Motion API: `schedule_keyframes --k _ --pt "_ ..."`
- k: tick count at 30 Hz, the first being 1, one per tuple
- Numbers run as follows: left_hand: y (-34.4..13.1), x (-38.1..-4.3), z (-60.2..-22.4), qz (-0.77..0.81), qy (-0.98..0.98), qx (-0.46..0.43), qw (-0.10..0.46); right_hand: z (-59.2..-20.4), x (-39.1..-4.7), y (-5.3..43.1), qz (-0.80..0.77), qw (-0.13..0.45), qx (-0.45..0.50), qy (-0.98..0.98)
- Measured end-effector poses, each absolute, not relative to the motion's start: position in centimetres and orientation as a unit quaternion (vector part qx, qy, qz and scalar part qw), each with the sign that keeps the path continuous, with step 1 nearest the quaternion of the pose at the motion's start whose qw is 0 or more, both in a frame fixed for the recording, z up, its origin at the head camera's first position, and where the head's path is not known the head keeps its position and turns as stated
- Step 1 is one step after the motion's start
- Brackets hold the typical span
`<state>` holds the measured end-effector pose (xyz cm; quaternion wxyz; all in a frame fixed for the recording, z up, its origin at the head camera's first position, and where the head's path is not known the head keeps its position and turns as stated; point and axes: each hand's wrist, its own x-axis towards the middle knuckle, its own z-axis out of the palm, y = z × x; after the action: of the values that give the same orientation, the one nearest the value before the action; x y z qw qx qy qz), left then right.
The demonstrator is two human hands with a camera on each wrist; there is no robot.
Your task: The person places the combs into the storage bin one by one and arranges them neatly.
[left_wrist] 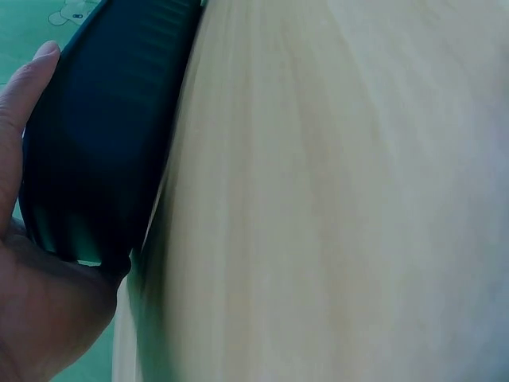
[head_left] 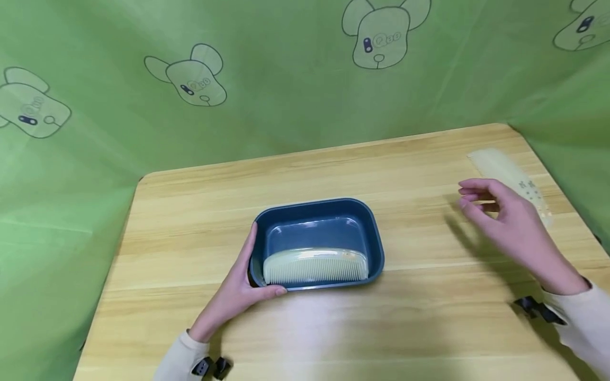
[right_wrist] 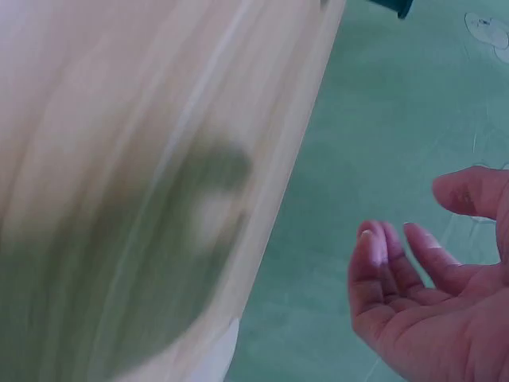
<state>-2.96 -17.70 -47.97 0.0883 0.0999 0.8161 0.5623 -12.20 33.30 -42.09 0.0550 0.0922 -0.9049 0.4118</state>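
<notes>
A dark blue rectangular plastic basin (head_left: 379, 243) sits near the table's middle. My left hand (head_left: 238, 288) grips its left end, thumb over the front rim and fingers along the side. In the left wrist view, the thumb (left_wrist: 32, 79) shows against the basin's dark outer wall (left_wrist: 103, 127). Inside, along the front wall, lies a pale cream-green comb (head_left: 314, 256), teeth toward me. My right hand (head_left: 507, 219) is raised over the table's right side, fingers loosely bent and holding nothing. A second pale comb (head_left: 498, 165) with small printed marks lies beyond it, partly hidden by that hand.
The wood-grain table (head_left: 190, 222) has rounded far corners. Behind it and at both sides hangs a green cloth (head_left: 286, 106) printed with cartoon animal heads. Each sleeve cuff has a small black device (head_left: 538, 310) near it.
</notes>
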Motion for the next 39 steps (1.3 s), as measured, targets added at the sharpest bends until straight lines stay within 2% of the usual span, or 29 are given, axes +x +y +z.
schedule_keyframes --k 14,24,39 --pt "-17.2 -2.9 -48.3 0.566 0.813 0.098 0.091 -41.7 -13.6 37.4 0.340 0.022 0.031 -0.940" --pt "-17.6 -2.9 -48.0 0.565 0.815 0.095 0.089 -43.2 -15.0 39.1 0.308 0.011 0.019 -0.951" --pt "-17.6 -2.8 -48.1 0.559 0.819 0.097 0.085 -43.4 -15.1 41.1 0.231 -0.065 -0.002 -0.971"
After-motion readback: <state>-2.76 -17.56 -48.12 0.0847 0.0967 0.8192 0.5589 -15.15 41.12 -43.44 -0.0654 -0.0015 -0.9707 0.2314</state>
